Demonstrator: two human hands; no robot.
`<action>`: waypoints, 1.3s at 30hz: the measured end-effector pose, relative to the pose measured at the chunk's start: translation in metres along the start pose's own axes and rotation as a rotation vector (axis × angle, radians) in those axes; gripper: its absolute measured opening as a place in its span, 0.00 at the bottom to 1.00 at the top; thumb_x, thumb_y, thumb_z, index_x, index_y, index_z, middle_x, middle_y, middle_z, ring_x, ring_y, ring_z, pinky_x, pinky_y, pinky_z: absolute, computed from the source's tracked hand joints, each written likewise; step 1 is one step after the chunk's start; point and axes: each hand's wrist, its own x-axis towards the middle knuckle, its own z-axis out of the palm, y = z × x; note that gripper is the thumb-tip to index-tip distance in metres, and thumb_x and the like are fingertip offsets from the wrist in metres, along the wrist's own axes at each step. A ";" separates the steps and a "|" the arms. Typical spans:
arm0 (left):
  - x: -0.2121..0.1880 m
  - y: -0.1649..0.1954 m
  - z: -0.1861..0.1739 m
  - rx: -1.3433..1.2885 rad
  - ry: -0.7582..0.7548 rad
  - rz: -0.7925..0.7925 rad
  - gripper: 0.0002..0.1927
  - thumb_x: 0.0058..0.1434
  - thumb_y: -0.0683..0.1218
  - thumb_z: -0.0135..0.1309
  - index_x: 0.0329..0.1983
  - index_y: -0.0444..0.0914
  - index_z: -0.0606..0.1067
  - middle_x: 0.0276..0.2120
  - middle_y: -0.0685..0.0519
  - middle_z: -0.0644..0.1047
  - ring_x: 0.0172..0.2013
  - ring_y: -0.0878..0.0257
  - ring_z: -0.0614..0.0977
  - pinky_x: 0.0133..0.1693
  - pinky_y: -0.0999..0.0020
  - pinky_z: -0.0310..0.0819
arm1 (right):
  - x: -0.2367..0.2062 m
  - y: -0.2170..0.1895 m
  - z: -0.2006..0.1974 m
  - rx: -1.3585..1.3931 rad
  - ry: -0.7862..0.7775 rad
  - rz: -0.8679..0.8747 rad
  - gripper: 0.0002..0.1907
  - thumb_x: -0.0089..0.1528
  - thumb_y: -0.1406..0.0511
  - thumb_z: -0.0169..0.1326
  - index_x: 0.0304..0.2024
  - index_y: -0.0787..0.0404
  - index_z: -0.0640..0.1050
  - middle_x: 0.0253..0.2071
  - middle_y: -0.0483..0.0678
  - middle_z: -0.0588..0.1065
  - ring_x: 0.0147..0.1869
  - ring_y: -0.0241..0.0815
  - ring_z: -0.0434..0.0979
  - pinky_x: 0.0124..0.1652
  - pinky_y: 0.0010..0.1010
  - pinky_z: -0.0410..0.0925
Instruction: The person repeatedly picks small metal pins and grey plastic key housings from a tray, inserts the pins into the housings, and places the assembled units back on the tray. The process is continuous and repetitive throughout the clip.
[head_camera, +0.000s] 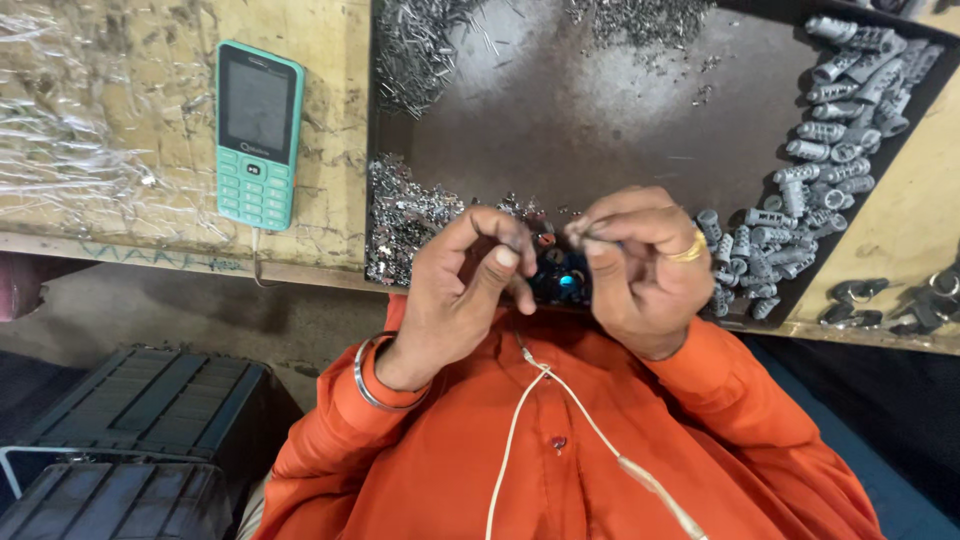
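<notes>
My left hand (465, 285) hovers over the near edge of a dark metal tray (560, 130), thumb and fingers pinched close together; whether a tiny part sits between them is not clear. My right hand (645, 265), with a gold ring, pinches a small thin metal piece (578, 232) between thumb and forefinger. Between and under the two hands sits a small dark fixture with a blue spot (562, 280). Small shiny metal pins (405, 215) lie heaped just left of my left hand. Grey ribbed plastic plugs (800, 210) lie piled right of my right hand.
A teal keypad phone (257, 135) lies on the worn wooden bench (120, 150) at the left, with crumpled clear film beside it. More pins (420, 50) sit at the tray's far side. Dark crates (140, 440) stand on the floor. A white earphone cable (560, 410) runs down my orange shirt.
</notes>
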 end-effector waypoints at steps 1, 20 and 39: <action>0.001 0.003 -0.001 -0.020 0.009 -0.014 0.09 0.77 0.46 0.50 0.48 0.33 0.69 0.40 0.54 0.75 0.39 0.71 0.78 0.36 0.74 0.82 | -0.001 0.002 -0.002 0.040 -0.015 0.031 0.06 0.73 0.75 0.52 0.49 0.66 0.69 0.48 0.55 0.73 0.45 0.39 0.78 0.46 0.26 0.76; -0.007 0.046 -0.027 1.467 0.143 0.364 0.07 0.65 0.40 0.62 0.42 0.35 0.74 0.38 0.50 0.77 0.39 0.51 0.78 0.42 0.57 0.74 | 0.053 -0.035 0.013 -0.702 -0.375 -0.210 0.04 0.64 0.73 0.57 0.38 0.62 0.75 0.44 0.51 0.80 0.46 0.51 0.80 0.44 0.39 0.73; -0.006 0.020 -0.017 0.400 -0.023 0.080 0.07 0.70 0.35 0.56 0.50 0.31 0.79 0.44 0.51 0.78 0.39 0.69 0.80 0.42 0.76 0.78 | 0.033 -0.015 -0.019 -0.669 -0.083 0.072 0.04 0.68 0.75 0.59 0.45 0.68 0.79 0.45 0.56 0.80 0.47 0.44 0.83 0.47 0.28 0.76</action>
